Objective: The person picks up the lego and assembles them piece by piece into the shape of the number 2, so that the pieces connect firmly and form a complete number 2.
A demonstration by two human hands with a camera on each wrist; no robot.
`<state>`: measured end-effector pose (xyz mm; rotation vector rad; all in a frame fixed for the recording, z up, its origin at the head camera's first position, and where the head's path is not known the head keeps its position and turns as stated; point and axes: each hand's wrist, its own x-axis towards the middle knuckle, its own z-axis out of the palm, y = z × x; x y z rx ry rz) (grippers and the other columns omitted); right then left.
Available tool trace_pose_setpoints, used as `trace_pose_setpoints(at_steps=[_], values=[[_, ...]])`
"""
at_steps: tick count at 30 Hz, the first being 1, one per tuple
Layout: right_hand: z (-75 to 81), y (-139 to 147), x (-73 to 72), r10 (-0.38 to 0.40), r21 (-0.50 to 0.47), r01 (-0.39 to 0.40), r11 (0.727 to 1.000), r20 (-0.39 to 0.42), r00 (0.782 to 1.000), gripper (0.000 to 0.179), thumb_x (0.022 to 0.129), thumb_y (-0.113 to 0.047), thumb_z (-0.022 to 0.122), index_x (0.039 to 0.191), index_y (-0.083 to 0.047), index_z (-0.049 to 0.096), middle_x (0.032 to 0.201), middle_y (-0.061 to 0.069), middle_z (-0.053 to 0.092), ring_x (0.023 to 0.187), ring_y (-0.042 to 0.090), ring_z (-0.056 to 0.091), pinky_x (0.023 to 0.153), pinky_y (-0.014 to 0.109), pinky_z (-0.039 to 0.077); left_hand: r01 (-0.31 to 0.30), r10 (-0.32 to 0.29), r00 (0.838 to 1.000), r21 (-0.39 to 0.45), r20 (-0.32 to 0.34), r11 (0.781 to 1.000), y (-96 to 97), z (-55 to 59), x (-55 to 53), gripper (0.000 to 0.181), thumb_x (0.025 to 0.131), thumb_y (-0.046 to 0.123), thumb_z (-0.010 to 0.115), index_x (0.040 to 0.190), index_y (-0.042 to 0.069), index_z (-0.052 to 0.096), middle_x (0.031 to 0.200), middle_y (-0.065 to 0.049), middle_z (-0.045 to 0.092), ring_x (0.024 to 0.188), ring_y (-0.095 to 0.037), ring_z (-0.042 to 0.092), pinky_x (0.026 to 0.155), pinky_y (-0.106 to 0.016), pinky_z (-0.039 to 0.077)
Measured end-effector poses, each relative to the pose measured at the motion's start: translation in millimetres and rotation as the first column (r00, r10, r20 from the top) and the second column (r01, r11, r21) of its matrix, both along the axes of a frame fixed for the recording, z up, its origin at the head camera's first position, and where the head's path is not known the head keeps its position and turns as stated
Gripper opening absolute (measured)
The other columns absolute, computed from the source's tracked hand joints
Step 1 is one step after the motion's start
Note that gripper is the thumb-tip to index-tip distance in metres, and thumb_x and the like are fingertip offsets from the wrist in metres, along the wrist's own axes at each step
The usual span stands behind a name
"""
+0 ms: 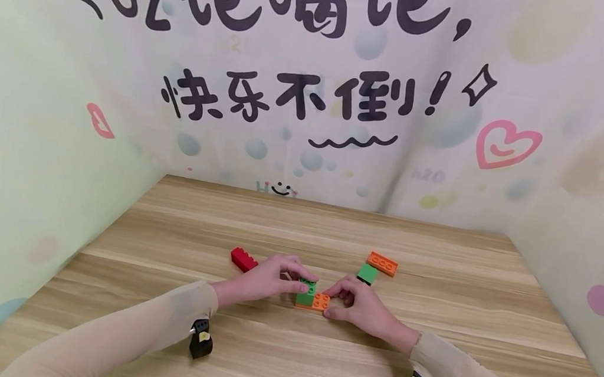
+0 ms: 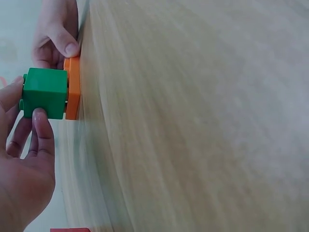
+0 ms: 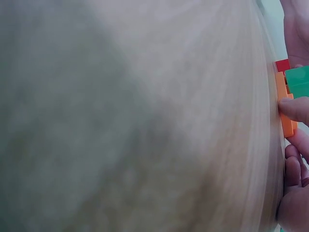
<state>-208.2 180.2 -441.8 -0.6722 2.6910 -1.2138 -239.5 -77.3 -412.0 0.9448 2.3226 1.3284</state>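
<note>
My left hand (image 1: 279, 278) pinches a green building brick (image 1: 304, 299) between thumb and fingers, over the left half of a flat orange plate brick (image 1: 321, 302). In the left wrist view, a narrow gap with studs shows between the green brick (image 2: 46, 92) and the orange plate (image 2: 73, 92). At the plate's right end, my right hand (image 1: 362, 308) holds its edges between thumb and index finger, the other fingers curled in. The plate lies low along the wooden table, studs up; its right-hand studs are bare.
Left of the hands lies a red brick (image 1: 244, 259), partly behind the left hand. Behind the right hand are another green brick (image 1: 367, 273) and a second orange plate (image 1: 383, 263) with its hollow underside showing. A printed cloth (image 1: 293, 170) borders the table (image 1: 246, 361) at the back.
</note>
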Motion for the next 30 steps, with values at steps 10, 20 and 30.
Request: trace_pose_setpoints(at_steps=[10,20,30], values=[[0.4,1.8,1.7,0.01,-0.013,-0.01,1.0,0.006,1.0,0.024,0.08,-0.027,0.082,0.1,-0.02,0.071,0.102,0.0,0.064,0.085,0.01,0.051,0.073,0.018,0.042,0.004,-0.004,1.0,-0.017,0.002,1.0,4.5,0.6,-0.8,0.031,0.091,0.024,0.071,0.121,0.013,0.072,0.103,-0.002,0.066,0.087,-0.011,0.053,0.073,-0.02,0.045],[0.2,1.1,1.6,0.006,-0.008,-0.006,1.0,0.001,1.0,0.024,0.08,-0.027,0.083,0.1,-0.02,0.071,0.101,0.0,0.063,0.083,0.009,0.05,0.072,0.019,0.042,-0.022,0.022,0.999,0.0,0.045,1.0,4.1,1.5,1.7,0.03,0.092,0.021,0.07,0.121,0.012,0.072,0.103,-0.005,0.066,0.087,-0.012,0.05,0.071,-0.019,0.042],[1.2,-0.5,0.1,0.018,-0.009,-0.018,1.0,-0.011,1.0,0.024,0.08,-0.026,0.083,0.1,-0.019,0.072,0.1,0.001,0.064,0.083,0.01,0.05,0.072,0.018,0.042,-0.063,0.062,0.995,0.021,0.078,0.998,3.1,0.2,3.7,0.03,0.092,0.021,0.071,0.12,0.013,0.072,0.102,-0.006,0.067,0.084,-0.012,0.048,0.067,-0.019,0.04]])
